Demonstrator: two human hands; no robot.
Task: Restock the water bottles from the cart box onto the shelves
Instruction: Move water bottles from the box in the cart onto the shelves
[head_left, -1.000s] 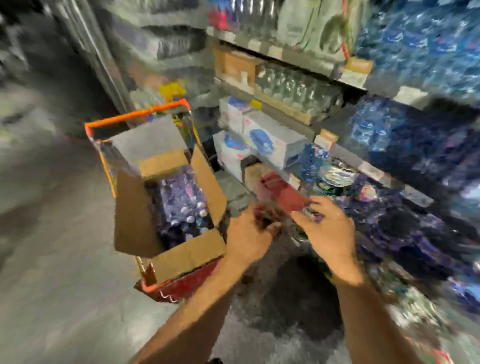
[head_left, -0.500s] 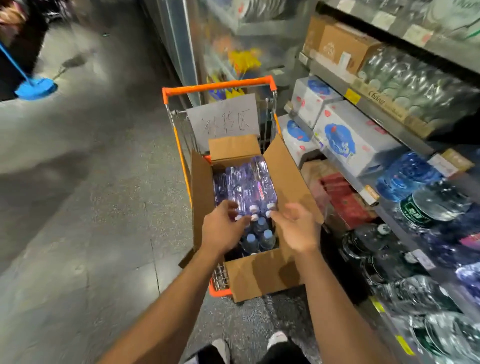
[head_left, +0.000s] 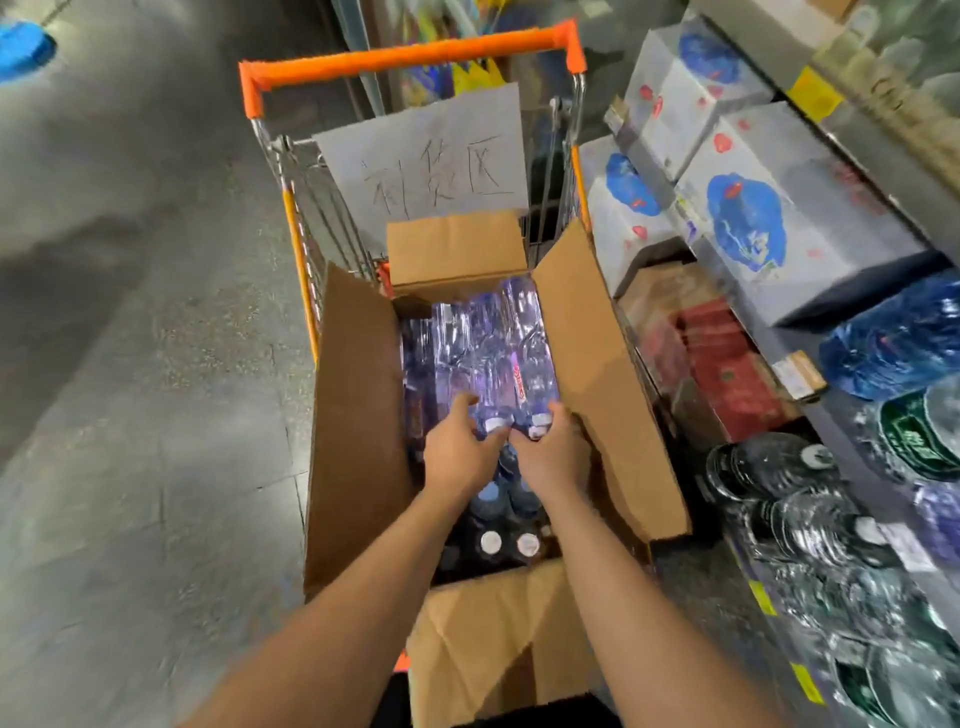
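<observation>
Hands deep in the open brown cardboard box (head_left: 358, 415) now, both of them, inside the orange-handled wire shopping cart (head_left: 410, 54). Writing first: a white paper sheet (head_left: 421, 161) taped to the far end of the cart, beyond the fingertips, carries three handwritten Chinese characters in dark pen; the strokes are too rough to read with confidence. One clear plastic water bottle (head_left: 519, 358) lying in the box shows a narrow red label strip with white lettering, too small to make out.

The left hand (head_left: 457, 457) curls its fingers round the neck end of a lying bottle, thumb up on the near side. The right hand (head_left: 550, 457), touching it side by side, grips the white-capped neck of the neighbouring bottle (head_left: 537, 431). The lying bottles stretch away from the fingertips toward the far flap. Beneath the wrists, more bottles stand upright, their pale caps (head_left: 491, 543) showing between the forearms.

Off to the right of the right hand runs the grey metal shelving (head_left: 852, 135): white cartons with blue splash graphics (head_left: 748, 218), red cartons (head_left: 727, 364) lower down, blue-wrapped bottle packs (head_left: 893, 343), and large clear water jugs with dark green labels (head_left: 810, 509). Yellow price tags (head_left: 813, 93) sit on the shelf edges, unreadable.
</observation>
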